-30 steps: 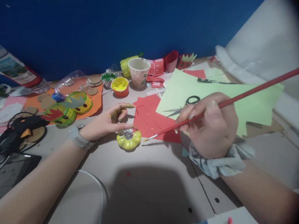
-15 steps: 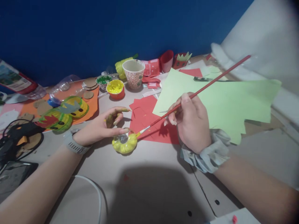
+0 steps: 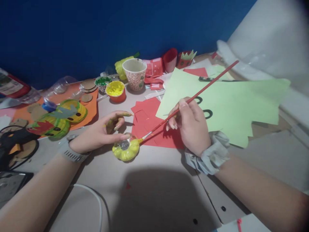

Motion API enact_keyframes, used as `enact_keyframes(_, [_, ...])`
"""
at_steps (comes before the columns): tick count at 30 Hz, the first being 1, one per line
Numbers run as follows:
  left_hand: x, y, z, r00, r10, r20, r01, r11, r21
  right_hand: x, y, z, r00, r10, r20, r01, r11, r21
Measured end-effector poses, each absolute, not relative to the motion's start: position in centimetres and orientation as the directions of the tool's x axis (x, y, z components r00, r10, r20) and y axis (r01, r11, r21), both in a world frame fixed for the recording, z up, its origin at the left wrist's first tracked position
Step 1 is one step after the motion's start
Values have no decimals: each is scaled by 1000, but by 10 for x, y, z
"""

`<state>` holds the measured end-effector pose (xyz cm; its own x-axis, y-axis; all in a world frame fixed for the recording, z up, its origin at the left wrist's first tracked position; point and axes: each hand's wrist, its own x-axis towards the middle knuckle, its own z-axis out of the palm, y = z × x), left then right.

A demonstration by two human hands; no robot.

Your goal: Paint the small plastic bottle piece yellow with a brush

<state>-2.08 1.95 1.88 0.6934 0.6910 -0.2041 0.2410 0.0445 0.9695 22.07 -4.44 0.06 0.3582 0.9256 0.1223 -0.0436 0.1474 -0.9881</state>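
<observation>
Your right hand (image 3: 193, 129) grasps the brush (image 3: 207, 86), bristles at the right edge of the bottle base (image 3: 126, 154) on the worktop (image 3: 154, 159). Left hand (image 3: 101, 132): grip released, thumb on the clear unpainted part, probably steadying it while avoiding paint.

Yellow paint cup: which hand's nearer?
Left. The left hand is on the near side of the yellow paint cup; the right hand, holding a red paintbrush, is farther off, to the cup's right.
</observation>
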Motion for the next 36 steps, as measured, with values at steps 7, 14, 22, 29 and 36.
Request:
enact_keyframes(7, [-21, 19, 19, 698, 684, -210, 249, 42, 968, 220, -43, 0, 355, 928, 109, -84, 148, -985])
enact_keyframes(14, [-21, 19, 19, 686, 698, -203, 249, 36, 968, 220, -44, 0, 358, 925, 126, -68, 161, -985])
enact_keyframes(22, [-24, 19, 18, 677, 704, -215, 253, 52, 966, 218, -44, 1, 373, 920, 117, -103, 167, -981])
enact_keyframes(29, [-25, 19, 20, 661, 712, -237, 281, 58, 958, 223, -36, -5, 334, 942, 36, -185, 102, -977])
enact_keyframes(36, [-25, 20, 22, 675, 696, -244, 240, 105, 965, 228, -33, -8, 224, 973, -63, -324, 13, -946])
